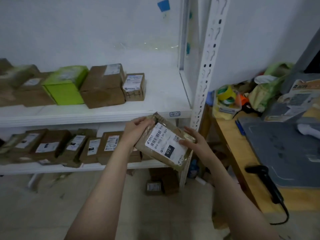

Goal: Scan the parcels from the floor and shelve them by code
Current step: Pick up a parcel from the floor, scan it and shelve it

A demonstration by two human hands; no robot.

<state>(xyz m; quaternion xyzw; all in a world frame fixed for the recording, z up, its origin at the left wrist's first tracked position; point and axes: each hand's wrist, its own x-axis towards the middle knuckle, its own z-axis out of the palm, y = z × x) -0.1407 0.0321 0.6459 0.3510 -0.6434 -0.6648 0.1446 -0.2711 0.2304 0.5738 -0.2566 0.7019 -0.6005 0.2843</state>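
Note:
I hold a flat brown parcel point(164, 142) with a white label reading 010 in front of the white shelf unit point(103, 113). My left hand point(136, 129) grips its upper left end, fingers curled over the edge. On the parcel's right side my right hand point(192, 139) holds it with the thumb on the label. The parcel is tilted, just below the upper shelf's front edge, near a small tag point(174, 114). A black handheld scanner point(266, 182) lies on the wooden table at the right.
The upper shelf carries brown boxes point(103, 85) and a green box point(66, 85), with bare board at its right end. The lower shelf is packed with labelled parcels point(69, 146). More parcels point(161, 184) lie on the floor under the shelf. A cluttered wooden table point(230, 135) with tape rolls point(226, 94) stands right.

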